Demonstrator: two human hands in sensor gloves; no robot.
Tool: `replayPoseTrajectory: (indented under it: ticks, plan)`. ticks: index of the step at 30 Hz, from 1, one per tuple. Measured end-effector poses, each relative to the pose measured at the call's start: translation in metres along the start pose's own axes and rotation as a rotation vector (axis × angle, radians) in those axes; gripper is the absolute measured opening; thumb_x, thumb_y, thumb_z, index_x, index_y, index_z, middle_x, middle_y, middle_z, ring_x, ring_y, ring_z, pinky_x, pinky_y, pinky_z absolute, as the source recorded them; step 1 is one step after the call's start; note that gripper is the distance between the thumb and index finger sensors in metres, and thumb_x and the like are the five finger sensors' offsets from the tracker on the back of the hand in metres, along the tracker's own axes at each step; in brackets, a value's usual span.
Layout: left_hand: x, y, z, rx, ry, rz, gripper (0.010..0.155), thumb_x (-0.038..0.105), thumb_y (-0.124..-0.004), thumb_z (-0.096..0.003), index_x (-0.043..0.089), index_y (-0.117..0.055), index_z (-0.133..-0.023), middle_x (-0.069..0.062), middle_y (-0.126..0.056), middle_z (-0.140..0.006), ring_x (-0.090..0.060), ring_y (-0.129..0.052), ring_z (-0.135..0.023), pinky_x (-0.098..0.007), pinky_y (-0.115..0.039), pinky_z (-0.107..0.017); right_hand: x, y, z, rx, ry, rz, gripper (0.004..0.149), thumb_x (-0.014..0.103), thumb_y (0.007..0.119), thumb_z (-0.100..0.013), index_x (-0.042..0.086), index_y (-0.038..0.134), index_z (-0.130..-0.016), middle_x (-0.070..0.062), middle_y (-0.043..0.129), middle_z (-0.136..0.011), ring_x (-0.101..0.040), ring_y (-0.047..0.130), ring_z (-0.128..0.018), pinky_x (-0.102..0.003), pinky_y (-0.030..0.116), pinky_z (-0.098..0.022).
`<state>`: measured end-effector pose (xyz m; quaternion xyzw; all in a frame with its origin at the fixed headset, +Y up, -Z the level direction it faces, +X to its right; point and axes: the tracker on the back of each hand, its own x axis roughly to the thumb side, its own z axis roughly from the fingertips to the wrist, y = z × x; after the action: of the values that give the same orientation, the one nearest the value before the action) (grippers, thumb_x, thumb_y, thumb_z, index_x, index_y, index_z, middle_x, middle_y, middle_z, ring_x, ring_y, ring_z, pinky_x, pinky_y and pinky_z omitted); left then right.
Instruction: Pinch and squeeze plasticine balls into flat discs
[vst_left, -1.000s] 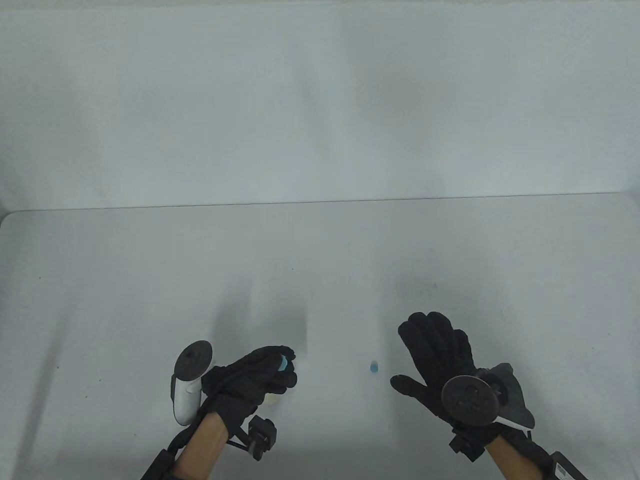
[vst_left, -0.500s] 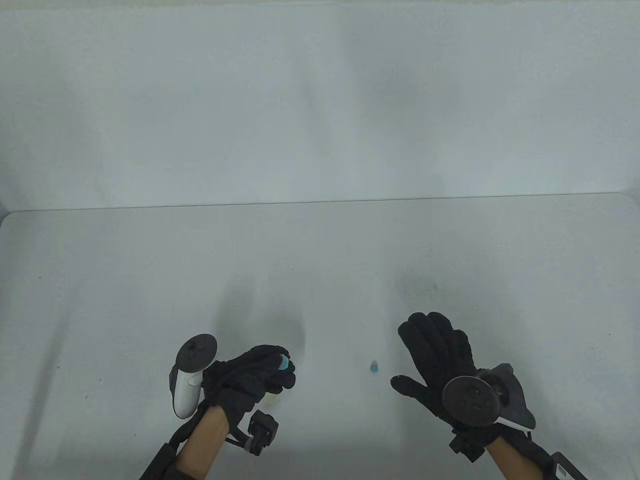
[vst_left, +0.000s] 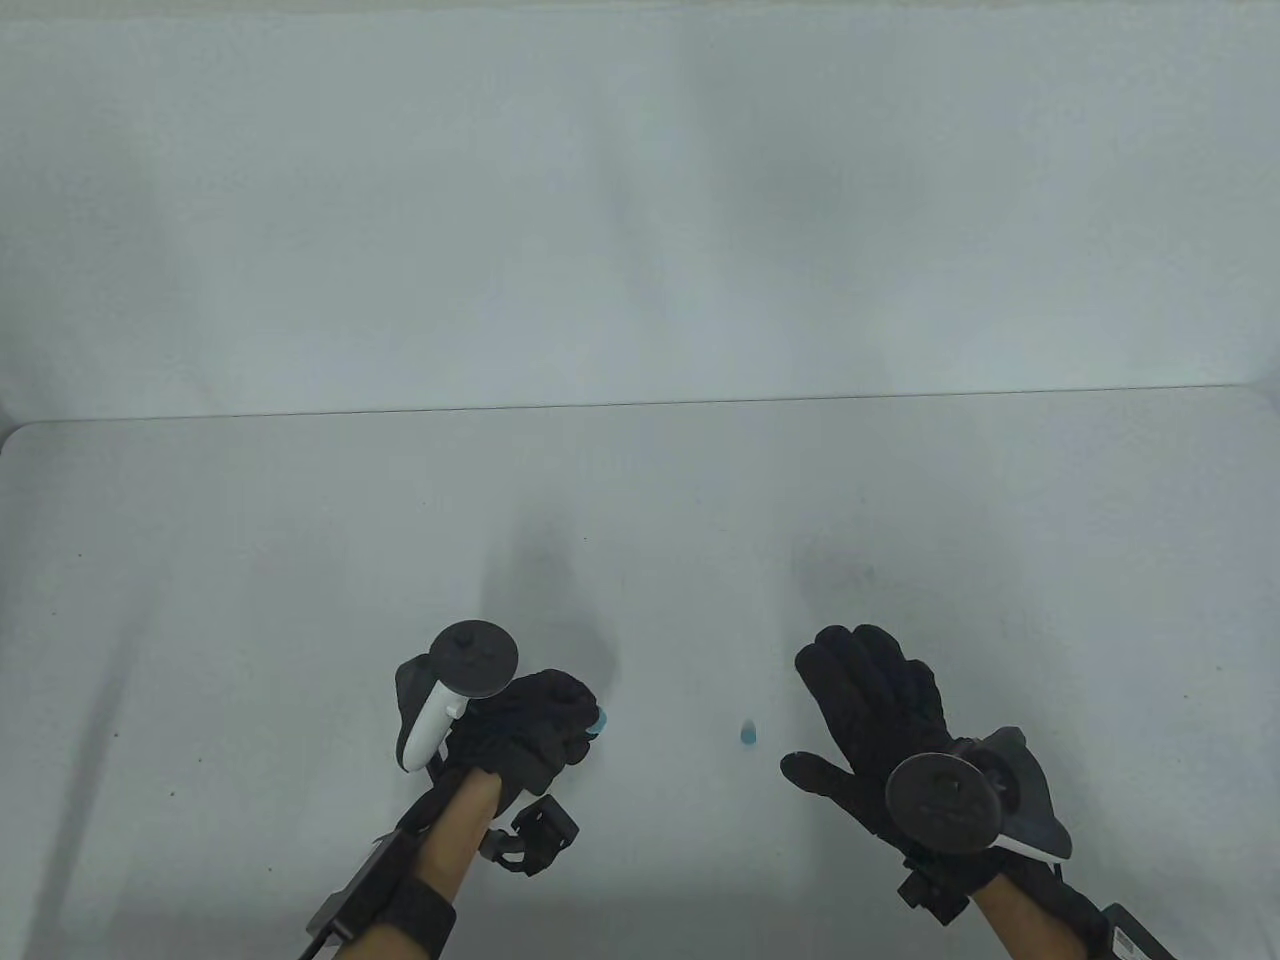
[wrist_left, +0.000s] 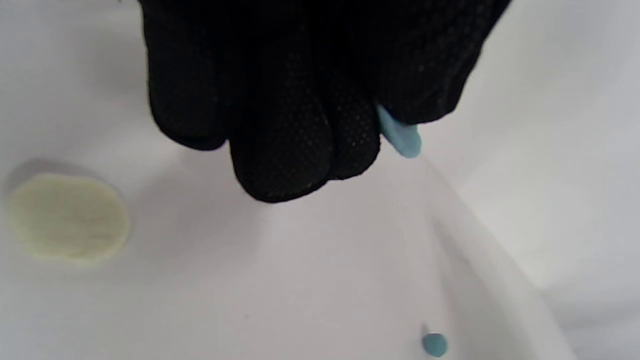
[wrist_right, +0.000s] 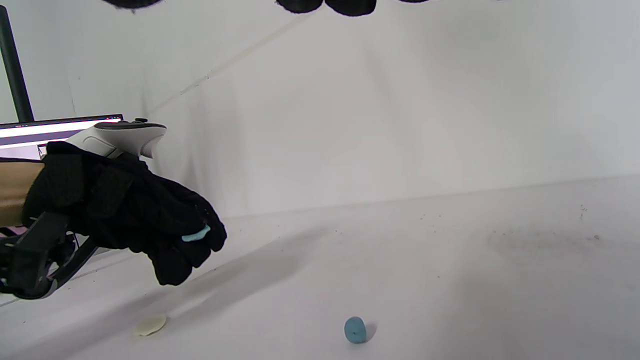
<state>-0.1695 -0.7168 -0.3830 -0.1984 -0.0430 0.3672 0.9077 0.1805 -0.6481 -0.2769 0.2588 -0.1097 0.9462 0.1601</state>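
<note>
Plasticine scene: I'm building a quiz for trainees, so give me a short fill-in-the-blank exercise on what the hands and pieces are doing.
1. The light blue piece is pinched by the ____ hand.
2. The right hand holds ____.
3. The flattened disc on the table is pale ____.
4. The small piece lying between the hands is ____.

Missing words: left; nothing; yellow; blue

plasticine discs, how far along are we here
Done: one pale yellow disc lies flat on the table. In hand: the left hand pinches a light blue piece between thumb and fingers, already squeezed thin. Left: a small darker blue piece sits on the table untouched; the right hand hovers open beside it.
</note>
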Motion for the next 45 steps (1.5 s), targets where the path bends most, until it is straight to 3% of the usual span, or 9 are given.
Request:
replayPoseTrajectory:
  ticks: [5, 16, 35, 40, 45]
  plan:
    - [0.003, -0.007, -0.012, -0.05, 0.031, -0.1, 0.046, 0.021, -0.078, -0.0517, 0.006, -0.082, -0.094, -0.012, -0.095, -0.082, -0.03, -0.105, -0.066, -0.046, -0.084, -0.057, 0.0, 0.0, 0.0, 0.003, 0.0, -0.001, 0.082, 0.066, 0.05, -0.055, 0.013, 0.035, -0.117, -0.018, 0.035, -0.123, -0.053, 0.038, -0.11, -0.076, 0.045, -0.069]
    - [0.02, -0.028, -0.026, -0.094, 0.042, -0.447, 0.044, 0.024, -0.08, -0.0509, 0.011, -0.086, -0.093, -0.011, -0.092, -0.084, -0.031, -0.101, -0.068, -0.048, -0.081, -0.057, 0.0, 0.0, 0.0, 0.003, -0.001, -0.002, 0.082, 0.066, 0.05, -0.055, 0.013, 0.036, -0.116, -0.018, 0.035, -0.123, -0.053, 0.038, -0.11, -0.076, 0.045, -0.069]
    - [0.044, -0.062, -0.033, -0.029, -0.044, -1.004, 0.043, 0.027, -0.083, -0.0487, 0.014, -0.085, -0.09, -0.006, -0.094, -0.078, -0.025, -0.103, -0.061, -0.045, -0.083, -0.054, 0.0, 0.0, 0.0, -0.001, -0.003, -0.001, 0.082, 0.066, 0.05, -0.055, 0.013, 0.036, -0.116, -0.018, 0.035, -0.123, -0.053, 0.038, -0.11, -0.076, 0.045, -0.069]
    - [0.043, -0.067, -0.032, 0.012, -0.049, -1.079, 0.045, 0.029, -0.083, -0.0486, 0.015, -0.082, -0.091, -0.005, -0.091, -0.08, -0.026, -0.1, -0.064, -0.046, -0.08, -0.056, 0.0, -0.001, 0.0, -0.001, -0.006, -0.002, 0.082, 0.066, 0.05, -0.055, 0.013, 0.036, -0.117, -0.018, 0.035, -0.123, -0.053, 0.038, -0.11, -0.076, 0.045, -0.069]
    - [0.04, -0.064, -0.031, 0.002, -0.04, -1.039, 0.048, 0.031, -0.082, -0.0496, 0.014, -0.08, -0.094, -0.006, -0.089, -0.084, -0.027, -0.098, -0.068, -0.047, -0.08, -0.058, 0.0, -0.001, 0.0, -0.004, -0.009, -0.002, 0.082, 0.066, 0.05, -0.055, 0.013, 0.036, -0.117, -0.018, 0.035, -0.123, -0.053, 0.038, -0.11, -0.076, 0.045, -0.069]
